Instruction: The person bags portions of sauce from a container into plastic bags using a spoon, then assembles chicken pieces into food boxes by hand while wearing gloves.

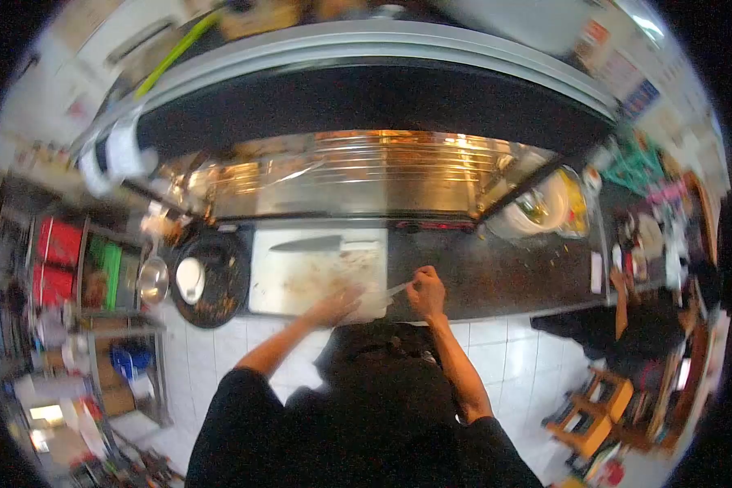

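Note:
My right hand (425, 291) is closed in a fist just past the right edge of the white cutting board (301, 281). A thin, pale, see-through strip (395, 290) sticks out of it toward my left hand; its kind I cannot tell. My left hand (337, 307) hovers low over the board's front right part, smeared by motion, its fingers not distinct. A large kitchen knife (305, 245) lies along the back of the board, blade pointing left. Brownish stains and scraps mark the board's middle.
Left of the board stands a round black tray (211, 313) bearing a white round thing (190, 281). A metal bowl (154, 281) is farther left. A lit glass display case (358, 175) runs behind. A white tub (545, 203) stands back right. Another person (647, 329) works at the far right.

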Demonstrator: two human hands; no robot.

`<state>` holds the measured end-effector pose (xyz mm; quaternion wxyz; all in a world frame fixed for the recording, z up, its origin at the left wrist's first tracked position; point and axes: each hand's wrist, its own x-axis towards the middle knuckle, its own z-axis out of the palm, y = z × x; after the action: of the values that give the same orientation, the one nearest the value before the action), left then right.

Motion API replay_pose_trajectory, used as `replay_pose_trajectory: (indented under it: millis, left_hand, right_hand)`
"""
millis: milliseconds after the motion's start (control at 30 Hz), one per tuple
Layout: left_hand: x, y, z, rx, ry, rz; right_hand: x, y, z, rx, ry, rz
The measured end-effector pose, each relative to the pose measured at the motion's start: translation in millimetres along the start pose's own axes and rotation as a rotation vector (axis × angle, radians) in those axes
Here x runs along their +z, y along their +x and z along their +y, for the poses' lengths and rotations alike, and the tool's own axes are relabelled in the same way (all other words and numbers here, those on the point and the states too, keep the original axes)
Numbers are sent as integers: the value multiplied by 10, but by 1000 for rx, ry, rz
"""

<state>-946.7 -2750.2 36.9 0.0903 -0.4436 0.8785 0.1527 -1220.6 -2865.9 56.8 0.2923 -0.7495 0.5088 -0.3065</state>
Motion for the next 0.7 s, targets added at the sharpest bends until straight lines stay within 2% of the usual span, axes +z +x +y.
replay_pose_trajectory:
  millis: [67, 100, 167, 200, 233, 267, 300, 367, 433, 500, 533, 567, 600, 633, 700]
  left_hand:
    - [224, 113, -76, 37, -81, 187]
    - [175, 47, -66, -18, -80, 205]
    - [109, 54, -72, 73, -679, 120]
    - [124, -34, -68, 42, -685, 142]
    - [188, -84, -60, 106, -122, 219]
    - [211, -117, -51, 157, 450, 269]
    - [224, -187, -52, 126, 457, 280]
    - [187, -486, -158, 77, 436, 94]
    - [361, -773, -236, -107, 149, 159]
    - [601, -1066, -200, -284, -153, 482]
    - [600, -1244, -127, -424, -275, 308]
    - [552, -1408, 5, -559, -403, 134]
    - [437, -1523, 209, -682, -388, 35]
    - [386, -1617, 419, -804, -378, -67]
    - [718, -1814, 962, -1042, -503, 30]
  right_hand:
    - [-41, 85, 47, -29, -60, -17]
    - [-22, 74, 0, -36, -108, -29]
    - [24, 212, 109, -48, -101, -27]
    - [54, 260, 149, -22, -115, 15]
    - [49, 316, 113, -50, -113, -5]
    - [20, 390, 74, 8, -82, 35]
    - [-8, 494, 28, 62, -49, 79]
    - [62, 675, 297, 116, -80, 154]
    - [95, 854, 644, 232, -129, 167]
    - [89, 983, 956, 466, -48, 94]
    - [110, 1025, 1140, 447, -40, 87]
    - [131, 1052, 1332, 677, 188, -11]
    - [136, 1045, 1460, 905, 413, -118]
    - [134, 1009, 1506, 889, 408, -133]
    - [109, 906, 1618, 693, 26, -173]
